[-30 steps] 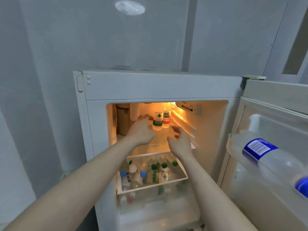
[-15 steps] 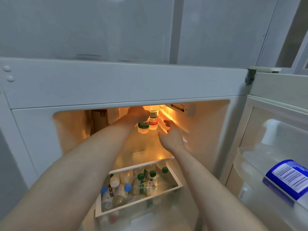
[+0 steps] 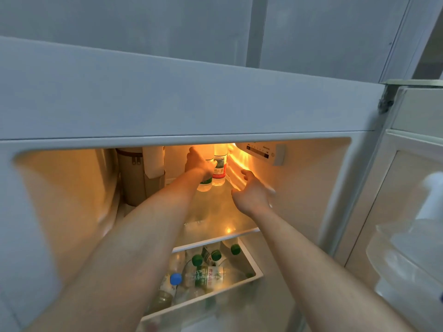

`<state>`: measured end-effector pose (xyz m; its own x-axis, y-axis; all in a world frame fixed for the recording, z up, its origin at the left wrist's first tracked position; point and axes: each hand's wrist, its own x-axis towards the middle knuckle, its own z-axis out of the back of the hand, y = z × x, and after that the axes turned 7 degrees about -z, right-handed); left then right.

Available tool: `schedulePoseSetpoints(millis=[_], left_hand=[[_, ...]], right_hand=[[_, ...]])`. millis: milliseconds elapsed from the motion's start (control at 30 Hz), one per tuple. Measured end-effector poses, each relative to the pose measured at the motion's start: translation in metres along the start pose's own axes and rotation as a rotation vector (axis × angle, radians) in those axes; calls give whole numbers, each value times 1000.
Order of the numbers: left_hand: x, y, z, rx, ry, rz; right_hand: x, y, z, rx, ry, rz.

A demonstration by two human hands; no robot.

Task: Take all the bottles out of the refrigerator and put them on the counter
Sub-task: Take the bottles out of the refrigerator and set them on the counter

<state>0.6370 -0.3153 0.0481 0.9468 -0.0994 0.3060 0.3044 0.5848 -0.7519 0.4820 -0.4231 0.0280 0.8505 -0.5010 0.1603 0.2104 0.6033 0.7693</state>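
Left hand grasping green-label bottle on shelf; right hand released, just right.

A home kitchen corner, by the look of it: a small white fridge stands open against plain grey walls. Inside it, a lit glass shelf sits above a drawer full of bottles.

Both bare arms reach forward; left hand has fingers curled closed, right hand loosely spread.
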Motion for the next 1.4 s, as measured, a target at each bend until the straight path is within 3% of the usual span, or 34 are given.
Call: schedulePoseSetpoints(millis=[333, 1100, 1267, 1400], left_hand=[[0, 24, -20, 84, -77, -62], [-112, 45, 44, 3, -60, -114], [-108, 43, 46, 4, -31, -102], [-109, 44, 47, 30, -35, -89]], right_hand=[[33, -17, -15, -87, -21, 19], [136, 21, -80, 6, 22, -77], [152, 33, -94, 202, -61, -119], [150, 29, -98, 150, -111, -83]])
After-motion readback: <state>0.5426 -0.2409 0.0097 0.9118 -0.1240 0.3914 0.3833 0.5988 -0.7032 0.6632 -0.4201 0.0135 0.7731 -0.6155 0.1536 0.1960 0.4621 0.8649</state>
